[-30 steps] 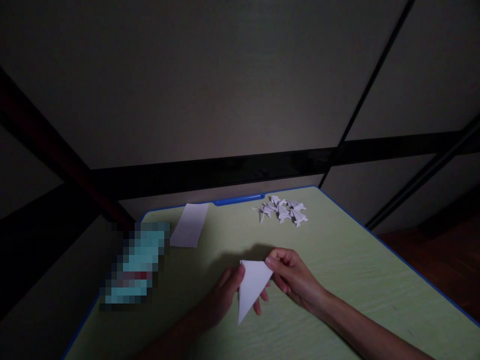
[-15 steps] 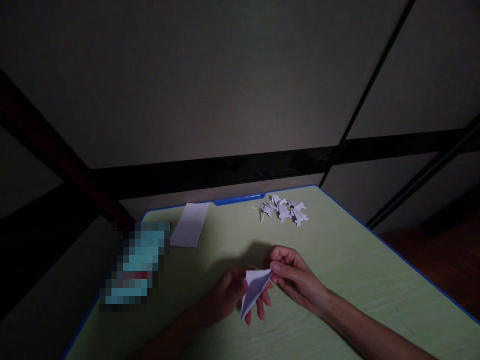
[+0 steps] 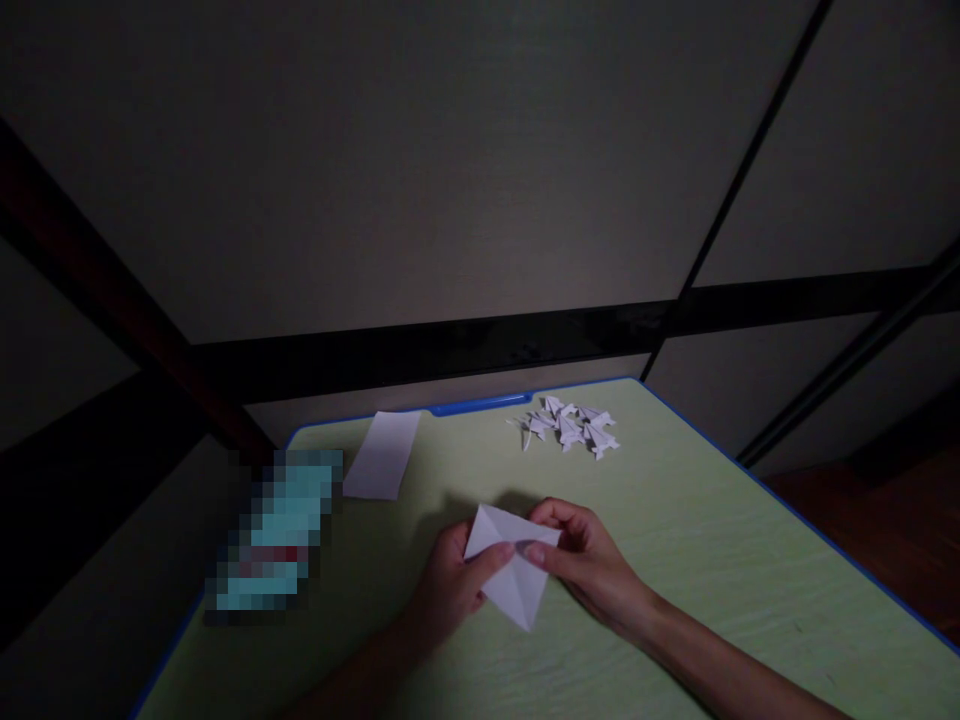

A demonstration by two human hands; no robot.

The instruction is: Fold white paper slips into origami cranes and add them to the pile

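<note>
Between my two hands is a small piece of white paper (image 3: 521, 595) with creases running across it, opened out toward me above the table. My left hand (image 3: 454, 575) grips its left side, the thumb lying on the paper's face. From the right, my right hand (image 3: 592, 560) pinches it, thumb on top near the middle; the fingers behind the paper are partly hidden. Both thumb tips come close together at the paper's centre.
Several folded white paper figures (image 3: 581, 425) lie at the back right of the green table (image 3: 675, 500), thin paper strips (image 3: 525, 435) beside them. A white paper sheet (image 3: 384, 455) rests at the back left, near a blurred-out turquoise object (image 3: 281, 525). Cabinet panels (image 3: 450, 180) rise behind.
The paper was half folded and tilted, held at its corner by my right hand. Now it is spread flatter and faces me, with both thumbs on it.
</note>
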